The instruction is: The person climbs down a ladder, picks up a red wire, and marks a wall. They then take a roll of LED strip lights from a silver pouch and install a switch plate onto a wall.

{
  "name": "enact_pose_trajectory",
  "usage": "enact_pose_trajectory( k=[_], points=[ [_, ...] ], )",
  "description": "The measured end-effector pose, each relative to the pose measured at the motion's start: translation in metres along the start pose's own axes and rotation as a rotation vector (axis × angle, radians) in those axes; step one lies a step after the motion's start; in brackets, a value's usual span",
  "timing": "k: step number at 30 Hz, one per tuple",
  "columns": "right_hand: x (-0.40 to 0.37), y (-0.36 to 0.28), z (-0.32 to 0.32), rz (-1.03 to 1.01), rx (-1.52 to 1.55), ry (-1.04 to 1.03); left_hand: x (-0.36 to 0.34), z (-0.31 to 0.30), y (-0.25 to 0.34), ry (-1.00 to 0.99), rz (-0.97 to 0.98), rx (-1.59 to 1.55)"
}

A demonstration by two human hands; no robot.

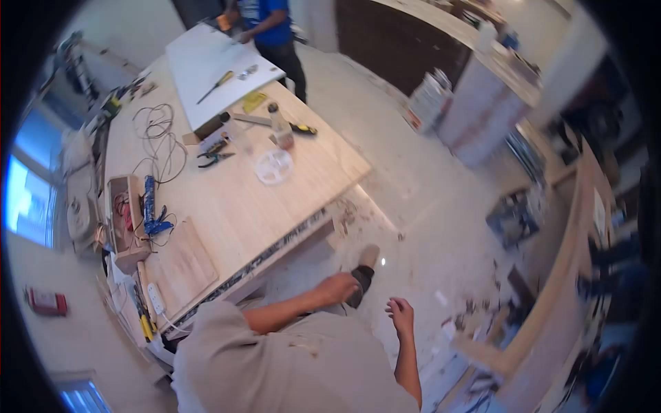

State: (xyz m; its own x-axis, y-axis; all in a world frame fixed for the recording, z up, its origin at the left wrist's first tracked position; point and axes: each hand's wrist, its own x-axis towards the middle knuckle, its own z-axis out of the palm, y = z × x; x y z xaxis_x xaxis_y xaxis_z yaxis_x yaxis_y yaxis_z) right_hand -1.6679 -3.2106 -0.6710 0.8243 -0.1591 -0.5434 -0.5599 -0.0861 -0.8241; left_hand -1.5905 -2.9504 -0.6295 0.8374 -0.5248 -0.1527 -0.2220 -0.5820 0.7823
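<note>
My left hand (338, 288) is in front of my body, above my leg and shoe (369, 257), and touches nothing that I can see. Its back faces up; blur and angle hide the fingers. To its right, my right hand (400, 316) hangs over the pale floor, fingers loosely bent and apart, holding nothing. The wooden workbench (258, 213) stands to the left of both hands. On it lie a blue caulking gun (151, 206), pliers (215, 159), a white round plastic piece (274, 167), a bottle (279, 122) and a tangled cable (162, 138).
Another person in a blue shirt (265, 17) works at the bench's far end, beside a white panel (206, 65) with a screwdriver (216, 87) on it. A wooden tray (129, 234) and power strip (156, 298) are on the left. Debris litters the floor; a curved wooden frame (561, 282) stands right.
</note>
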Motion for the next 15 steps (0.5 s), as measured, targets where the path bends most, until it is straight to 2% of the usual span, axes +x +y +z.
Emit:
enact_pose_trajectory(
  k=[1, 3, 5, 7, 8, 9, 10, 11, 12, 13, 14, 15],
  points=[
    [0.017, -0.03, -0.009, -0.033, -0.023, 0.028, 0.033, 0.01, -0.007, 0.024, 0.086, -0.016],
    [0.071, -0.066, -0.033, -0.137, -0.069, 0.088, 0.099, 0.016, 0.001, 0.04, 0.056, -0.074],
    [0.133, -0.076, -0.069, -0.207, -0.175, 0.14, 0.174, 0.017, -0.002, 0.029, 0.134, -0.112],
    [0.181, -0.109, -0.105, -0.188, -0.208, 0.141, 0.252, -0.016, 0.012, 0.18, 0.185, -0.175],
    [0.187, -0.116, -0.128, -0.144, -0.233, 0.132, 0.271, -0.021, 0.026, 0.241, 0.182, -0.223],
    [0.206, -0.126, -0.151, -0.183, -0.325, 0.159, 0.293, -0.031, 0.034, 0.299, 0.162, -0.275],
    [0.229, -0.113, -0.176, -0.236, -0.308, 0.248, 0.325, -0.051, 0.039, 0.363, 0.163, -0.308],
    [0.251, -0.094, -0.208, -0.187, -0.453, 0.324, 0.352, -0.072, 0.042, 0.421, 0.172, -0.338],
    [0.269, -0.069, -0.236, -0.139, -0.493, 0.39, 0.374, -0.091, 0.045, 0.409, 0.103, -0.389],
    [0.312, 0.023, -0.289, -0.039, -0.637, 0.441, 0.395, -0.113, 0.047, 0.437, 0.091, -0.39],
    [0.341, 0.09, -0.326, 0.227, -0.699, 0.452, 0.414, -0.132, 0.046, 0.464, 0.079, -0.394],
    [0.347, 0.077, -0.327, 0.437, -0.776, 0.398, 0.433, -0.149, 0.041, 0.489, 0.062, -0.404]
  ],
)
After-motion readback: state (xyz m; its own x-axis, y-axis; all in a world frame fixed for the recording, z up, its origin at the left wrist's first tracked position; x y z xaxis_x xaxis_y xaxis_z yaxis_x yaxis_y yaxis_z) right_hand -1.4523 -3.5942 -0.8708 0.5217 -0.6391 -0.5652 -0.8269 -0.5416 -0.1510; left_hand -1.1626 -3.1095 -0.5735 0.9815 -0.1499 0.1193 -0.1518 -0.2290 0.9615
